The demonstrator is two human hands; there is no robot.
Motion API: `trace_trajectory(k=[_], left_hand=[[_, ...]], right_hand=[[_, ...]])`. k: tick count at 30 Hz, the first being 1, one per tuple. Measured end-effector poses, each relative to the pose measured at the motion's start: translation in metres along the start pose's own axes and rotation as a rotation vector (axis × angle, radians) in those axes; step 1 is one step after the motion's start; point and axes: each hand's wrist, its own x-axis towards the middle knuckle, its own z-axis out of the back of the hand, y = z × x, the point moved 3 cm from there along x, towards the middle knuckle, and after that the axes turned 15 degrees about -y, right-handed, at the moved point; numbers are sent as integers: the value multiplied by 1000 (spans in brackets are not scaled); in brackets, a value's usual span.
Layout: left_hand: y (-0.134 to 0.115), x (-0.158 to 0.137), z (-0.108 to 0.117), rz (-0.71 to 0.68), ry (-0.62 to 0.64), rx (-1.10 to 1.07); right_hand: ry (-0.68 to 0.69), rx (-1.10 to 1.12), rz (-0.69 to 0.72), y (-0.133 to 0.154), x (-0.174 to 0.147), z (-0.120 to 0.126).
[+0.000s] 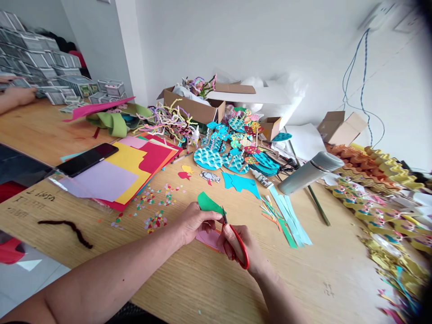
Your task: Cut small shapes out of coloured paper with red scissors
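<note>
Apparently, the cutting is unfinished: the left hand (192, 225) pinches green paper (207, 201) above the table (162, 274), the right hand (251, 247) grips red-handled scissors (243, 249) at the paper's edge; a red cutout (184, 175) lies done beyond.

A piece of paper (207, 202) in the left hand (193, 223) meets scissors (245, 258) in the right hand (254, 254) above a table (290, 283). To the left, paper bits (157, 220) lie beside stacked sheets (101, 182), a phone (88, 160) resting on top. To the right, paper strips (293, 220) lie before a flask (308, 173). Beyond the hands sit paper crafts (207, 158), right of heaped pipe cleaners (162, 120), with a cardboard box (195, 109) behind them near the wall (202, 40). At far left, another person's hand (22, 96) is beside stacked packages (37, 60).
</note>
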Motion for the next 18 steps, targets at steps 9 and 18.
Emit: trace_trajectory(k=[9,18], left_hand=[[-2,0,0,18,-16,-38],[0,2,1,5,-20,4]], right_hand=[[10,-16,5,-2,-1,0],[22,-23,32,-1,-1,0]])
